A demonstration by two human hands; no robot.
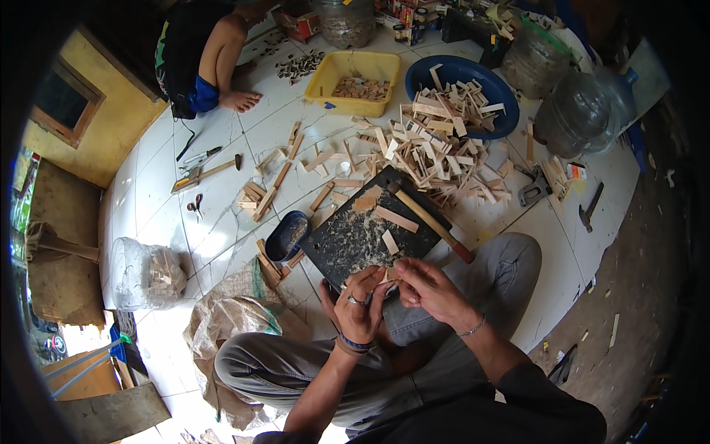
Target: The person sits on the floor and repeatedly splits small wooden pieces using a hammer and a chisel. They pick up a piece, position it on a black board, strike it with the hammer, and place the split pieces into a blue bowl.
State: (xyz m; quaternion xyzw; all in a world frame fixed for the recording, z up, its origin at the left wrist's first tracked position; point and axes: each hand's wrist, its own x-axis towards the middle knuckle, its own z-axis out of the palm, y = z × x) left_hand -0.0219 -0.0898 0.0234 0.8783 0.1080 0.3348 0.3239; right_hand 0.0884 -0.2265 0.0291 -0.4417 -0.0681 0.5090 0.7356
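My left hand (358,305), with a ring on a finger, grips a small piece of wood (389,274) between thumb and fingers. Close against it, my right hand (425,287) is closed in a pinch; whatever its fingertips hold is too small to make out. Both hands are over the near edge of a black board (336,240) in front of my crossed legs. On that board lie sawdust-like debris, a short wood strip (390,243), a longer wood strip (397,218) and a hammer (429,220) with a wooden, red-ended handle.
Wood strips (436,159) spill from a blue basin (503,92). Nearby stand a yellow tub (318,87) of small pieces and a dark blue container (279,238). A staple gun (534,189), another hammer (591,207) and scissors (195,206) lie around. A person (222,63) crouches at far left.
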